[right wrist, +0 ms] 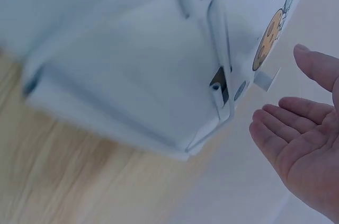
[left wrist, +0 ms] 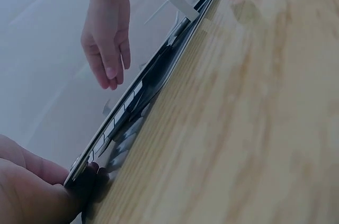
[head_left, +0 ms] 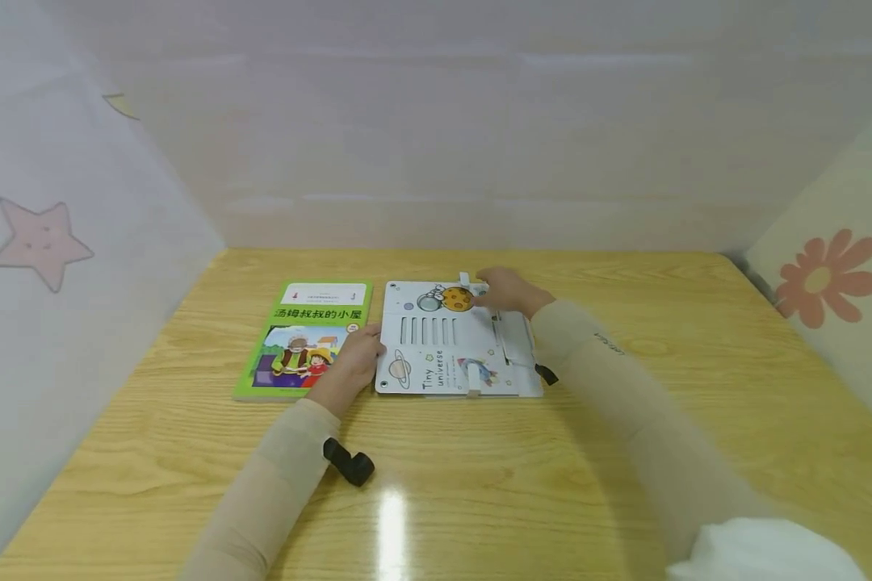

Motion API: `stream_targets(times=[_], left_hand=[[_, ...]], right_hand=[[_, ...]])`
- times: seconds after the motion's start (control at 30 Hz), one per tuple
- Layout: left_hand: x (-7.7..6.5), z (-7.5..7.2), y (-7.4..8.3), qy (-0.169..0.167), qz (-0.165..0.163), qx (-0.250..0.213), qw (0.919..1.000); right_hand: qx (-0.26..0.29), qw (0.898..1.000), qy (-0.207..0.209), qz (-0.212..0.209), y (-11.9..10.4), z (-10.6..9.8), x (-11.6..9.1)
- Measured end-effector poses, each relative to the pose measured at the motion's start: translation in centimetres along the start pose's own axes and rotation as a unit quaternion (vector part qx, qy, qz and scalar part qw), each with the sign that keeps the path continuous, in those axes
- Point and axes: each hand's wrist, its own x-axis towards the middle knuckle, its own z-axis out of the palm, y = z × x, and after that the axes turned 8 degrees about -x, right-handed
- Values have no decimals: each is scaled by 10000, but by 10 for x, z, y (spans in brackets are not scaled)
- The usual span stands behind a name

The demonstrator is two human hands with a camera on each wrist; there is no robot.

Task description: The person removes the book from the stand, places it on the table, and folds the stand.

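Observation:
A white metal book stand [head_left: 477, 332], printed with an astronaut, a rocket and "Tiny universe", lies folded on the table. My left hand [head_left: 356, 359] grips its left edge. In the left wrist view that hand [left wrist: 32, 192] has its thumb on the upper face and its fingertips at the underside, and a gap shows between the stand's layers. My right hand [head_left: 509, 292] is over the far right part, near the upper page clip [head_left: 465, 279]. In the right wrist view its fingers [right wrist: 288, 126] are loosely extended, holding nothing, beside the clip. A wire support [right wrist: 225, 70] sits in the panel.
A green picture book [head_left: 291, 355] lies left of the stand, partly behind my left hand. The wooden table [head_left: 480, 484] carries both. Pale walls [head_left: 480, 161] with star and flower prints stand behind and at the sides. A black strap hangs from each wrist.

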Motion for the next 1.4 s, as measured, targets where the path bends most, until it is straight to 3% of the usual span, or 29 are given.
stream_targets(times=[0.2, 0.4, 0.67, 0.9, 1.13, 1.4], left_hand=[[0, 3, -1, -12, 35, -64, 10000], [1, 5, -1, 9, 27, 31, 10000], [1, 4, -3, 112, 35, 89, 9999], [1, 5, -5, -48, 180, -149, 9997], [0, 6, -2, 0, 85, -52, 10000], [1, 7, 0, 77, -17, -48, 10000]], right_hand=[[474, 9976, -34, 503, -5, 4, 13], [692, 9950, 9, 719, -5, 9, 22], [659, 9965, 41, 512, -7, 15, 25], [444, 9985, 58, 320, -8, 17, 18], [438, 9981, 107, 408, -7, 20, 16], [209, 9993, 277, 166, -7, 23, 15]])
